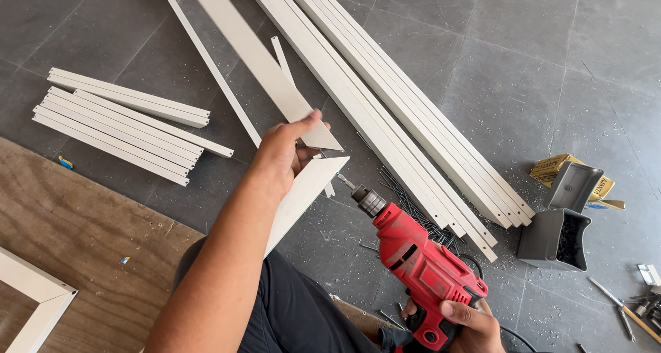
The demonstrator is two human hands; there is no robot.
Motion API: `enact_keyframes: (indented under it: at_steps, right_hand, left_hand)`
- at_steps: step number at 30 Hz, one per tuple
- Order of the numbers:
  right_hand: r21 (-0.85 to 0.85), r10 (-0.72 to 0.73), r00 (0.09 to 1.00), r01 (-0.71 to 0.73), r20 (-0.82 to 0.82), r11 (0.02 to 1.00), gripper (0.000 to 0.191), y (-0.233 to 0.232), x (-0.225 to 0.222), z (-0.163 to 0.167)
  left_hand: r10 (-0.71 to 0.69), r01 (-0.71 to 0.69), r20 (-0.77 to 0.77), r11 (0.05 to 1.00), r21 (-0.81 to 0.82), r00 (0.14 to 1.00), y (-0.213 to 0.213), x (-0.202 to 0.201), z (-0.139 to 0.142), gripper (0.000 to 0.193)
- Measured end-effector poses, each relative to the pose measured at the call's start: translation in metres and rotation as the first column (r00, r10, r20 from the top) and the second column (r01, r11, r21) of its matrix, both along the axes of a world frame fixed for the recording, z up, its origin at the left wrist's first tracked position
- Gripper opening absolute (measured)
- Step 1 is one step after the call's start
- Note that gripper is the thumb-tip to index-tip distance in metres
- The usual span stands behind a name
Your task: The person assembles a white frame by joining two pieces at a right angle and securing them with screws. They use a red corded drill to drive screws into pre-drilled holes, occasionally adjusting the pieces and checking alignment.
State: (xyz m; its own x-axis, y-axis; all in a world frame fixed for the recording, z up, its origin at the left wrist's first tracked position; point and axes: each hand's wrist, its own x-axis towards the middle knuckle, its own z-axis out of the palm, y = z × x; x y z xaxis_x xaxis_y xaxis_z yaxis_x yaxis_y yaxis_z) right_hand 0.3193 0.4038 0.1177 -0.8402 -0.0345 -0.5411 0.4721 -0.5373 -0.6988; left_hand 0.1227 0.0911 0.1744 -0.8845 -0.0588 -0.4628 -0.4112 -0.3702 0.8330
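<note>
My left hand (284,153) holds two cream mitred profile pieces together at their angled ends: one long piece (248,47) runs up and away, the other (303,191) slants down towards my lap. My right hand (468,322) grips the handle of a red electric drill (420,263). The drill's bit (344,183) points up-left and sits right beside the corner of the lower piece, just below the joint.
A stack of long cream profiles (406,112) lies diagonally on the dark tiled floor. Shorter cut pieces (124,122) lie at left. Loose screws (413,205), grey boxes (561,219), a yellow carton (554,167), tools (633,305), a plywood sheet (82,236) and a joined frame corner (34,294) surround me.
</note>
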Motion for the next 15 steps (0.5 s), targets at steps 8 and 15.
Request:
enact_keyframes:
  at_steps: [8,15]
  right_hand:
    - [-0.137,0.131,0.977,-0.154,-0.166,0.979,0.095,0.009,-0.002,-0.018]
    - [-0.240,0.150,0.978,-0.181,-0.142,0.954,0.085,0.024,-0.003,-0.019]
  left_hand:
    - [0.042,-0.033,0.048,0.983,-0.178,0.998,-0.007,-0.003,0.005,0.038]
    - [-0.034,0.038,0.100,0.999,-0.034,0.994,-0.019,0.001,-0.011,0.038]
